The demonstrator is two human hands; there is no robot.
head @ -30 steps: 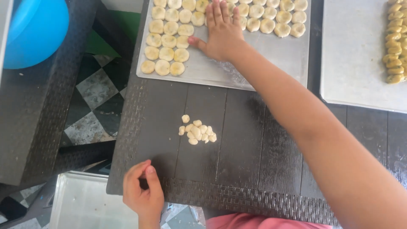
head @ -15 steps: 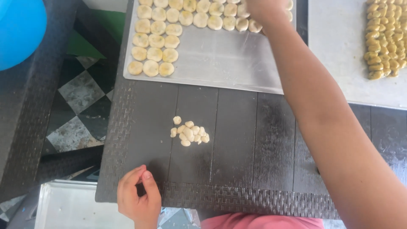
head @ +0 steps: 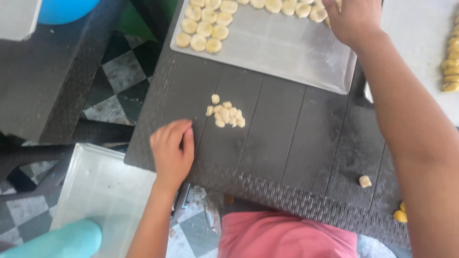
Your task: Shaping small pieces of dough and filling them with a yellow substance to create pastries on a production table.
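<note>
since half a second ago my left hand (head: pixel 171 152) has slid up from the near edge onto the dark slatted table (head: pixel 296 143), closer to the little heap of dough bits (head: pixel 225 114); my right hand (head: pixel 354 19) has stayed up at the far row on the metal baking tray (head: pixel 282 52).

the left fingers are loosely curled and hold nothing, resting on the table; the heap lies just ahead and to the right of the fingertips, not touching. the right hand's fingers are cut off by the top of the view, so i cannot tell whether they pinch a piece or lie flat.

risks as i judge them: the right forearm crosses over the tray's near right corner, and dragging it back low could nudge the tray or smear the shaped dough rounds (head: pixel 203 31) set in rows. a quick sweep of the left fingers could scatter the heap. one stray dough piece (head: pixel 365 181) sits near the table's front edge, under my right arm, and an elbow could knock it off.

room: bare table lies right of the heap. left of my left hand the table ends at once, with a pale empty tray (head: pixel 95 186) lower down and checkered floor (head: pixel 114 76) beyond.
</note>
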